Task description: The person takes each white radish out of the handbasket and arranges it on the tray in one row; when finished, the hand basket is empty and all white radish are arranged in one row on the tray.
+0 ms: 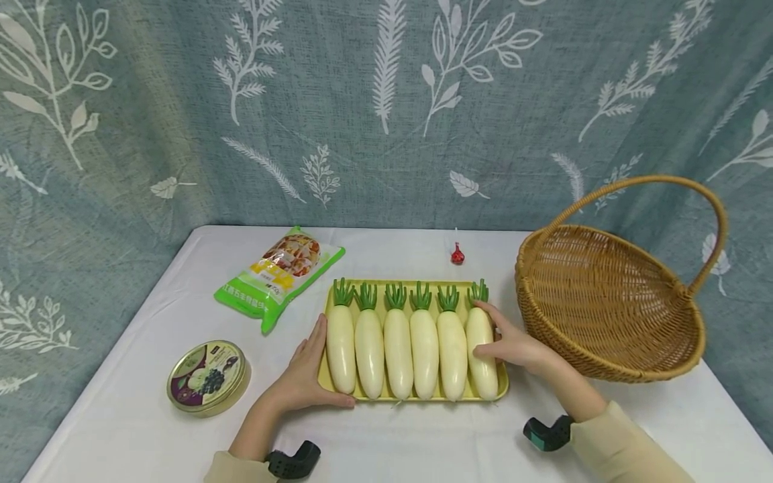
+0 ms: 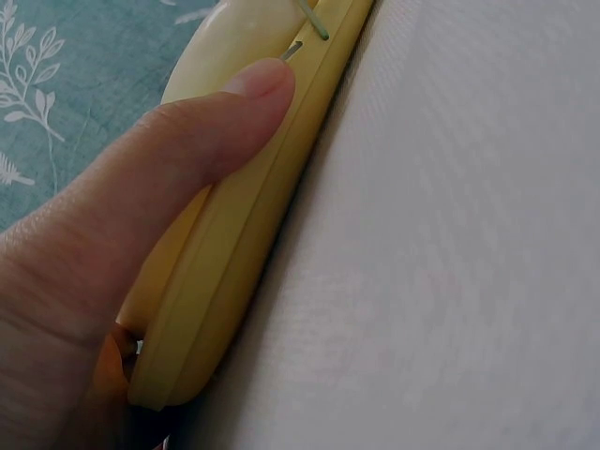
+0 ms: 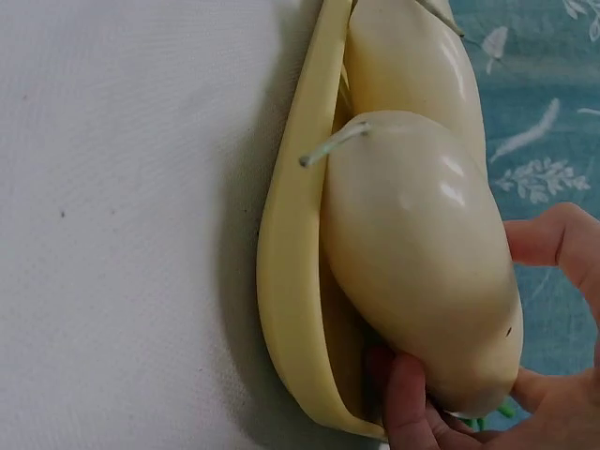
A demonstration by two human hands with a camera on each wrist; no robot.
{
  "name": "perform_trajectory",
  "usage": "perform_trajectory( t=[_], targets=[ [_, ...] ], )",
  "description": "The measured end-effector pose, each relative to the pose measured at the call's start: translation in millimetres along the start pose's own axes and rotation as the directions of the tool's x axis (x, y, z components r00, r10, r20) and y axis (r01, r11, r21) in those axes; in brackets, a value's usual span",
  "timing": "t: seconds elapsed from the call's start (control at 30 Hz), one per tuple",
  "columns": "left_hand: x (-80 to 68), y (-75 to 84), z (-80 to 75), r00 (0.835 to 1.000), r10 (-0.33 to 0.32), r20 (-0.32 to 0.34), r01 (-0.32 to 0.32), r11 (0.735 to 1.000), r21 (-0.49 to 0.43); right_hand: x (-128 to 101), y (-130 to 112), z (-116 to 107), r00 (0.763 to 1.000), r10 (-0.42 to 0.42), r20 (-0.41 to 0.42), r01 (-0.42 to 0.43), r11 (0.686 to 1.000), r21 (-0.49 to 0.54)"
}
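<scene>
Glossy smooth radishes (image 1: 424,353) (plastic-looking), matt yellow tray (image 1: 417,398), woven wicker basket (image 1: 610,302)

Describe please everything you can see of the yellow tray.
The yellow tray is a shallow rectangle with rounded corners and a low raised rim, and looks like foam or plastic. It lies flat on the white table. Six white radishes with green tops lie in it side by side. The left hand rests against its left edge; the right hand grips the rightmost radish.
</scene>
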State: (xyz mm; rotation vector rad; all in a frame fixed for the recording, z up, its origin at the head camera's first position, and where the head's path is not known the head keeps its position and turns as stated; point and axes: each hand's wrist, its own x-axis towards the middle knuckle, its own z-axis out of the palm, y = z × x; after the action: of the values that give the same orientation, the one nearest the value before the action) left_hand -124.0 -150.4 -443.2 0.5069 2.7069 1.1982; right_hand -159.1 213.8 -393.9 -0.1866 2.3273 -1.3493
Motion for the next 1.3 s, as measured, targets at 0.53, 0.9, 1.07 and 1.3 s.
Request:
perform_trajectory(
  t=[0.53, 0.9, 1.07, 1.3],
  targets=[
    [-0.3, -2.5, -0.7, 1.000, -0.006, 0.000, 0.006, 1.000, 0.006, -1, -4, 7, 0.998, -0.060, -0.024, 0.054, 0.978, -0.202],
    [1.2, -0.9, 0.4, 1.000, -0.009, 0.007, 0.009, 1.000, -0.003, -3, -7, 14, 0.991, -0.104, -0.081, 0.064, 0.919, -0.390],
    [1.6, -1.1, -0.9, 1.000, -0.017, 0.018, 0.017, 1.000, 0.002, -5, -6, 15, 0.987, -0.121, -0.105, 0.068, 0.909, -0.411],
    [2.4, 1.4, -4.1, 0.999, -0.031, 0.044, 0.031, 1.000, 0.006, -12, -4, 15, 0.979, -0.157, -0.129, 0.088, 0.900, -0.426]
  ],
)
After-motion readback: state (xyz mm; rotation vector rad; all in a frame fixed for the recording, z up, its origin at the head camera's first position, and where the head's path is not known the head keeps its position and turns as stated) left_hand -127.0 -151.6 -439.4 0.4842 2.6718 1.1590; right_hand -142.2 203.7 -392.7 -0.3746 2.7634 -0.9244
